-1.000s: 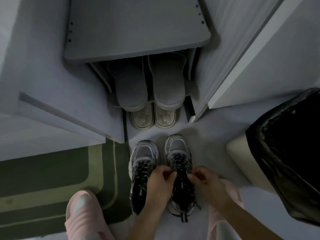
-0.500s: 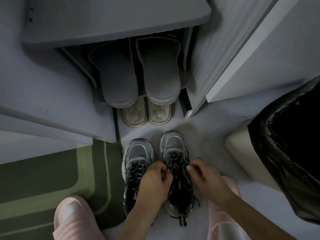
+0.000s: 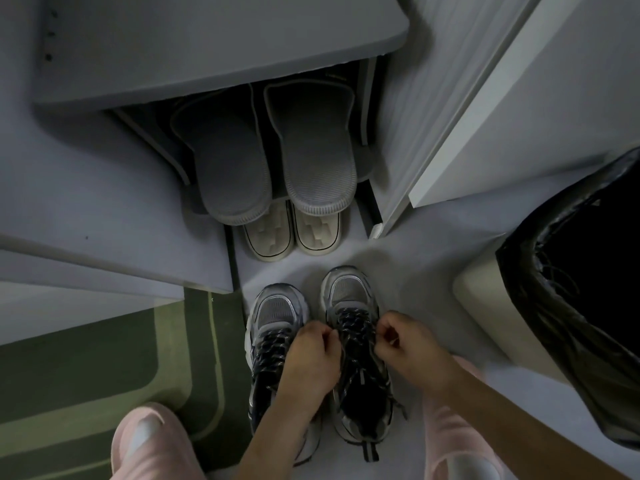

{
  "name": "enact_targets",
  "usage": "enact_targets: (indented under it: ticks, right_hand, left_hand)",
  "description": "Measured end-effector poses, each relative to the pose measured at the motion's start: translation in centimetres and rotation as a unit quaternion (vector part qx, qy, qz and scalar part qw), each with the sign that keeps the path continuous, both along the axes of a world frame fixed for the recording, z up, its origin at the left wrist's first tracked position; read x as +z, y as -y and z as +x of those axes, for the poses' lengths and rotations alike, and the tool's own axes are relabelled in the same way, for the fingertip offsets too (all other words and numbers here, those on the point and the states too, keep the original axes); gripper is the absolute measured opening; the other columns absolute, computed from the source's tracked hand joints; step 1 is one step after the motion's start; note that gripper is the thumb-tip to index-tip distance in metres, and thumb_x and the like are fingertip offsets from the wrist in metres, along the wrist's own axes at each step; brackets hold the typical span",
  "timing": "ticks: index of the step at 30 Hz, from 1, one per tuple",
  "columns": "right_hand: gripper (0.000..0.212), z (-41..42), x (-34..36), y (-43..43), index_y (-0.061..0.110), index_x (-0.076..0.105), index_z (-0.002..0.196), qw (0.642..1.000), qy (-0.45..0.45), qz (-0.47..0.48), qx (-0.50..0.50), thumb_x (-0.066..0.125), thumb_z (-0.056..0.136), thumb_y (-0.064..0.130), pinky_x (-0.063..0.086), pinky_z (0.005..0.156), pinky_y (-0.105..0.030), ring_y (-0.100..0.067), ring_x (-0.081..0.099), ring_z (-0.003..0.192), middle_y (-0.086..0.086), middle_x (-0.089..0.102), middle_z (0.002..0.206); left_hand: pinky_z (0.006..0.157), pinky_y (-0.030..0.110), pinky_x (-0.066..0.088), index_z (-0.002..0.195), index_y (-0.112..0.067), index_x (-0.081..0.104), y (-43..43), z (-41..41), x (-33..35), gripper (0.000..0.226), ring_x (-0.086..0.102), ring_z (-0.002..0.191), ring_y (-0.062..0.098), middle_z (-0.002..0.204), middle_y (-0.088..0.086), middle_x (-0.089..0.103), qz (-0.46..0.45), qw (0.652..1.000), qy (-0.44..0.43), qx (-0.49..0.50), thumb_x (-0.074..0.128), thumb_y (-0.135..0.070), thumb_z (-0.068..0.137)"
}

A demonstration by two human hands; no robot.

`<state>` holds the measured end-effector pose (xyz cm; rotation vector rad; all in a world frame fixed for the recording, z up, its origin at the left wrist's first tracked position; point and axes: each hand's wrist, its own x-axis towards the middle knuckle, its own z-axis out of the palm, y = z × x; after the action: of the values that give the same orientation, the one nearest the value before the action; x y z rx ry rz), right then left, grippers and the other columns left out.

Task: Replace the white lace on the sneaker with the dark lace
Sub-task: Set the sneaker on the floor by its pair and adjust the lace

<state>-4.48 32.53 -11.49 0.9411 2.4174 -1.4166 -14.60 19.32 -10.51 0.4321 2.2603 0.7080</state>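
Pale flooring in front of an open shoe cabinet is serving as the work spot, with a pair of sneakers standing side by side on it. Both hands are working over the sneaker (image 3: 349,292) on the person's right, whose toe is pointing away beyond the knuckles. A dark lace (image 3: 353,327), flecked with light, is already crossing its eyelets between the two hands. No white lace is showing anywhere.

The left hand (image 3: 311,355) is curling its fingers in and pinching at the lacing from its side. The right hand (image 3: 408,348) is doing the same from the other, thumb pressing against a bent forefinger. The strand inside each pinch is too dark to make out clearly.

Compared with a second ago, the fingertips are sitting a little farther apart, so the hands are probably drawing the lace taut. That suggests threading is nearly finished and tightening or tying is what is left.

The other sneaker (image 3: 277,306) is lying partly under the left wrist. Grey slippers (image 3: 311,150) are resting well beyond the fingertips, and a lined bin (image 3: 571,306) is standing off to the right.
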Motion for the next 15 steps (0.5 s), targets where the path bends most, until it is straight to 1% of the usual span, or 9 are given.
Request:
enact_targets:
  ticks: [2, 4, 6, 7, 8, 9, 11, 13, 15]
  right_hand:
    - [0.027, 0.0, 0.1, -0.4, 0.027, 0.046, 0.068, 1.0, 0.002, 0.003, 0.016, 0.063, 0.08, 0.009, 0.038, 0.059, -0.012, 0.0, 0.051, 0.058, 0.011, 0.052, 0.063]
    - [0.032, 0.1, 0.0, -0.9, 0.032, 0.045, 0.067, 1.0, 0.0, -0.004, 0.026, 0.062, 0.084, 0.012, 0.037, 0.059, -0.01, 0.004, 0.051, 0.058, 0.012, 0.052, 0.062]
    - [0.025, 0.1, -0.3, -1.4, 0.031, 0.049, 0.072, 1.0, -0.005, -0.012, 0.011, 0.058, 0.089, 0.016, 0.044, 0.066, -0.019, 0.0, 0.055, 0.062, 0.009, 0.058, 0.067]
    - [0.02, 0.0, -0.5, -1.5, 0.029, 0.052, 0.075, 1.0, -0.004, -0.012, -0.001, 0.058, 0.09, 0.017, 0.047, 0.07, -0.025, -0.006, 0.059, 0.067, 0.005, 0.062, 0.071]
    - [0.015, -0.2, -0.7, -1.6, 0.026, 0.055, 0.078, 1.0, 0.004, -0.015, -0.007, 0.059, 0.089, 0.017, 0.049, 0.074, -0.03, -0.012, 0.061, 0.072, 0.002, 0.064, 0.076]
    - [0.012, -0.4, -0.8, -1.5, 0.025, 0.057, 0.081, 1.0, 0.01, -0.021, -0.006, 0.061, 0.088, 0.016, 0.049, 0.076, -0.032, -0.014, 0.06, 0.075, 0.001, 0.064, 0.079]
    - [0.014, -0.8, -1.0, -1.1, 0.023, 0.058, 0.081, 0.999, 0.014, -0.029, 0.001, 0.065, 0.083, 0.012, 0.048, 0.078, -0.032, -0.016, 0.058, 0.077, 0.0, 0.062, 0.081]
    - [0.017, -1.0, -1.2, -0.9, 0.023, 0.057, 0.079, 1.0, 0.011, -0.018, 0.008, 0.065, 0.081, 0.009, 0.047, 0.076, -0.03, -0.017, 0.057, 0.076, -0.002, 0.06, 0.081]
    - [0.015, -1.1, -1.2, -0.9, 0.021, 0.055, 0.077, 1.0, 0.013, 0.002, 0.021, 0.065, 0.079, 0.011, 0.046, 0.072, -0.029, -0.017, 0.055, 0.072, -0.002, 0.058, 0.079]
  left_hand:
    - [0.069, 0.025, 0.04, 0.087, -0.016, 0.049, -0.2, -0.5, -0.1, 0.015, 0.057, 0.08, 0.021, 0.087, 0.008, 0.061, -0.015, 1.0, 0.012, -0.018, 0.044, -0.023, 0.098]
    - [0.076, 0.029, 0.047, 0.086, -0.017, 0.048, -0.2, -1.1, -0.3, 0.017, 0.059, 0.08, 0.021, 0.086, 0.006, 0.061, -0.019, 0.998, 0.064, -0.017, 0.043, -0.027, 0.099]
    - [0.082, 0.04, 0.054, 0.085, -0.022, 0.051, -0.2, -1.5, -0.5, 0.014, 0.063, 0.081, 0.024, 0.085, 0.004, 0.062, -0.003, 0.994, 0.109, 0.018, 0.046, -0.026, 0.097]
    - [0.082, 0.038, 0.053, 0.088, -0.022, 0.052, -0.4, -1.6, -0.5, 0.009, 0.062, 0.082, 0.021, 0.085, 0.0, 0.062, -0.005, 0.994, 0.104, 0.02, 0.049, -0.024, 0.096]
    - [0.081, 0.03, 0.051, 0.093, -0.02, 0.055, -0.5, -1.7, -0.5, 0.003, 0.06, 0.081, 0.017, 0.085, -0.003, 0.06, -0.011, 0.996, 0.089, 0.01, 0.052, -0.021, 0.095]
    - [0.078, 0.023, 0.046, 0.097, -0.017, 0.057, -0.7, -1.7, -0.7, 0.005, 0.058, 0.08, 0.012, 0.085, -0.006, 0.059, -0.011, 0.997, 0.071, 0.006, 0.056, -0.02, 0.093]
    - [0.073, 0.015, 0.04, 0.097, -0.014, 0.061, -0.9, -1.6, -0.8, 0.008, 0.055, 0.078, 0.008, 0.087, -0.006, 0.059, -0.005, 0.999, 0.032, -0.008, 0.061, -0.019, 0.091]
    - [0.073, 0.018, 0.041, 0.094, -0.014, 0.062, -1.0, -1.5, -0.5, 0.007, 0.057, 0.081, 0.012, 0.096, 0.002, 0.061, -0.015, 0.999, 0.009, -0.038, 0.058, -0.02, 0.092]
    - [0.08, 0.024, 0.043, 0.093, -0.014, 0.059, -1.0, -1.5, -0.4, 0.009, 0.057, 0.09, 0.019, 0.105, 0.008, 0.057, -0.023, 0.997, -0.011, -0.073, 0.052, -0.021, 0.094]
